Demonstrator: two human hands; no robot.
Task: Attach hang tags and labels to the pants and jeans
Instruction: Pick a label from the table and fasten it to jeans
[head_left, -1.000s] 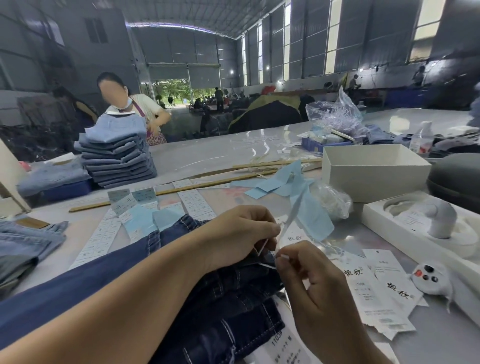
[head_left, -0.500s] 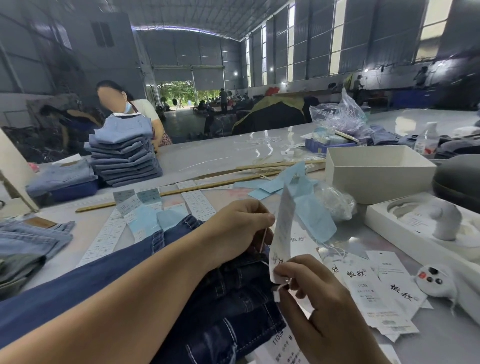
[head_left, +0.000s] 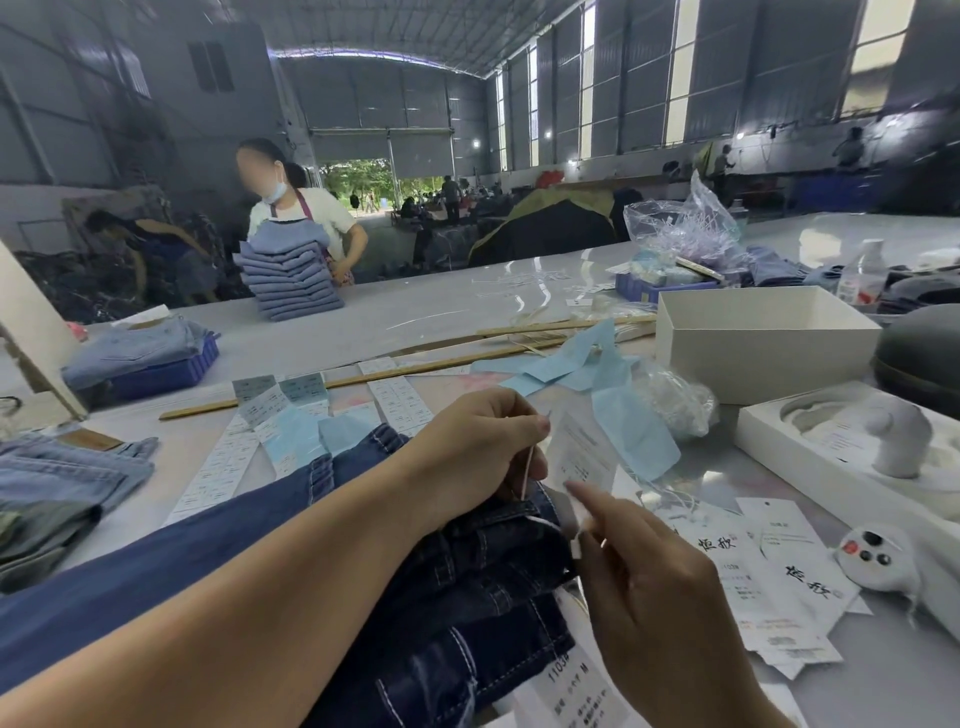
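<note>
Dark blue jeans (head_left: 467, 587) lie folded on the table under my arms. My left hand (head_left: 478, 447) rests on their waistband and pinches a thin white tag string that runs down to the denim. My right hand (head_left: 649, 587) is just right of it and pinches a white paper hang tag (head_left: 582, 457), which stands upright between the two hands. A size label (head_left: 566, 691) lies on the jeans near the bottom edge. More white hang tags (head_left: 789, 577) are spread on the table to the right.
Strips of labels (head_left: 400, 405) and light blue papers (head_left: 628, 431) lie beyond the jeans. A white box (head_left: 753, 358), a white tray (head_left: 779, 441) and a small controller (head_left: 878, 556) sit right. Lighter jeans (head_left: 67, 478) lie left. A person stands by a denim stack (head_left: 291, 280).
The hang tag has turned from edge-on to facing me and stands upright between my hands. My right hand has shifted its pinch to the tag's lower edge. The view has tilted slightly.
</note>
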